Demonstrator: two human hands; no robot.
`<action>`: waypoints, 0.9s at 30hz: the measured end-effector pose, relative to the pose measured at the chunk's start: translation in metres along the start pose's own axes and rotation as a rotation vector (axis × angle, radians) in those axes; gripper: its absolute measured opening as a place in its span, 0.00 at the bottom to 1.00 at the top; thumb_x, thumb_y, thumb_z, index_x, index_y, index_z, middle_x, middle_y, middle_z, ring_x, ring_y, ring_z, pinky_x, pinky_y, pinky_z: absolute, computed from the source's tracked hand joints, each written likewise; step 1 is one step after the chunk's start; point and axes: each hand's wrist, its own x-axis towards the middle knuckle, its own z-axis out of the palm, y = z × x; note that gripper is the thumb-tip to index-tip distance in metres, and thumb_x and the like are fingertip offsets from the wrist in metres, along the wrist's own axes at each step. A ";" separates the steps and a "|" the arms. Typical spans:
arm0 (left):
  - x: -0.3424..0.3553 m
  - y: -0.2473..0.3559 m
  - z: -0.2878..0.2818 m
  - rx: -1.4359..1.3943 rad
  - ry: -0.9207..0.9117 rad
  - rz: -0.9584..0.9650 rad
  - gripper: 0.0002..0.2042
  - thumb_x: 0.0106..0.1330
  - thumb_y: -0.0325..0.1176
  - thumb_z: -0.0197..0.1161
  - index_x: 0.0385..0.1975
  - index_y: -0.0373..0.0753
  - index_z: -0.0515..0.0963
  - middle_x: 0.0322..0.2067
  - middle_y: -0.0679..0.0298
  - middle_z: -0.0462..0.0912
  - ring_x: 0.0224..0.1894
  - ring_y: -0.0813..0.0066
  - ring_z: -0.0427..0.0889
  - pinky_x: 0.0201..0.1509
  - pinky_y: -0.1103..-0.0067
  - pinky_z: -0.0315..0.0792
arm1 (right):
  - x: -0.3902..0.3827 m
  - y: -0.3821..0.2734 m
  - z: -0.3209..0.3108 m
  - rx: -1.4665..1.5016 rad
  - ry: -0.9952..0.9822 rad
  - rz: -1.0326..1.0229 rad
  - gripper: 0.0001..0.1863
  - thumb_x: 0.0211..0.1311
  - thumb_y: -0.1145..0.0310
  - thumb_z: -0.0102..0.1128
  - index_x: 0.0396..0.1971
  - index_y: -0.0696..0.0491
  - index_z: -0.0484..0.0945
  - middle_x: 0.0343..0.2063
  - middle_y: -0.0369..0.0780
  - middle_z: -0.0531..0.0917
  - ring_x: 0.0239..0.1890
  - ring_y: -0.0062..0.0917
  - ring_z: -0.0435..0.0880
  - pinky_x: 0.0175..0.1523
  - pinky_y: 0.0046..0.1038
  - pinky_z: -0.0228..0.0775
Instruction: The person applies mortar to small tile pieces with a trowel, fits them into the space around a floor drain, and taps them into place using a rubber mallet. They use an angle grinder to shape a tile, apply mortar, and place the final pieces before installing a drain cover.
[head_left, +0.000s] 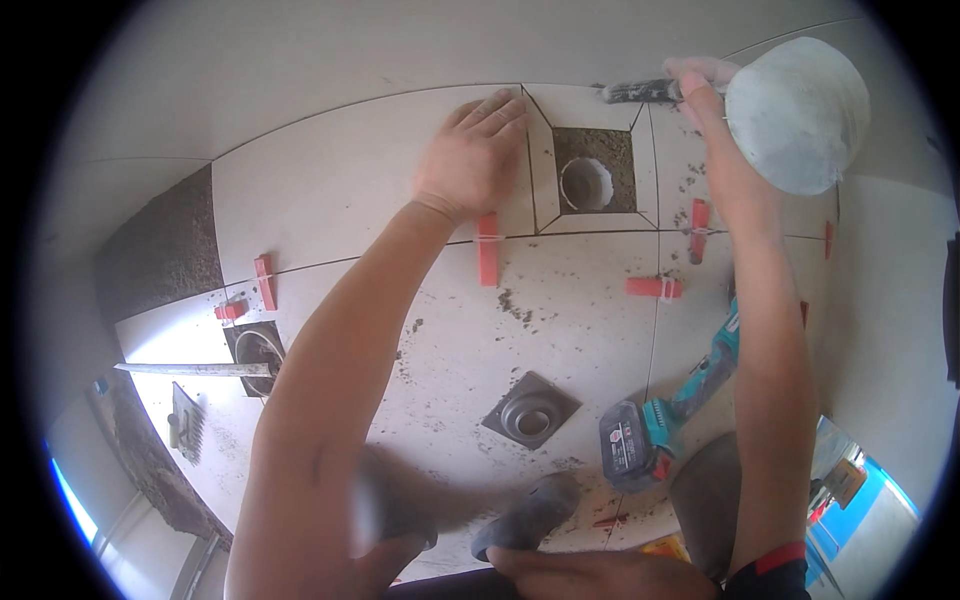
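My left hand [472,150] rests fingers down on a white tile [330,190], just left of a square cut-out [622,170] with a round hole [586,186], bordered by narrow cut tile pieces. My right hand [705,95] grips a dark, dusty handheld object [640,91] at the cut-out's upper right edge, beside a white vertical pipe [795,115] that partly hides the hand. Red levelling wedges [488,262] sit along the joints below both hands.
A teal-black cordless tool [632,440] lies by my right forearm. A metal drain cover [530,410] sits lower centre. At left are a notched trowel [185,425], a long strip [185,369] over another drain opening [257,340], and bare screed [160,240]. A wall [380,45] runs behind.
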 end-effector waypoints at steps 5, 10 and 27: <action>0.006 0.008 -0.001 0.042 -0.074 0.010 0.18 0.67 0.34 0.55 0.56 0.42 0.74 0.63 0.64 0.72 0.68 0.62 0.66 0.71 0.65 0.60 | -0.003 0.001 0.002 -0.031 0.022 -0.032 0.11 0.67 0.66 0.59 0.41 0.56 0.82 0.38 0.35 0.85 0.41 0.20 0.82 0.51 0.24 0.76; 0.006 0.008 0.001 0.096 -0.142 -0.002 0.20 0.70 0.38 0.53 0.61 0.44 0.71 0.67 0.66 0.67 0.71 0.65 0.60 0.74 0.64 0.54 | -0.004 0.004 -0.002 -0.088 0.002 -0.049 0.11 0.68 0.64 0.59 0.43 0.53 0.84 0.37 0.35 0.85 0.40 0.23 0.81 0.50 0.26 0.74; 0.007 0.010 -0.003 0.112 -0.204 -0.035 0.22 0.72 0.40 0.49 0.65 0.47 0.66 0.69 0.69 0.63 0.73 0.67 0.56 0.76 0.66 0.50 | -0.032 -0.012 -0.037 -0.262 -0.076 0.221 0.13 0.72 0.60 0.53 0.46 0.48 0.82 0.40 0.37 0.83 0.44 0.29 0.79 0.54 0.31 0.68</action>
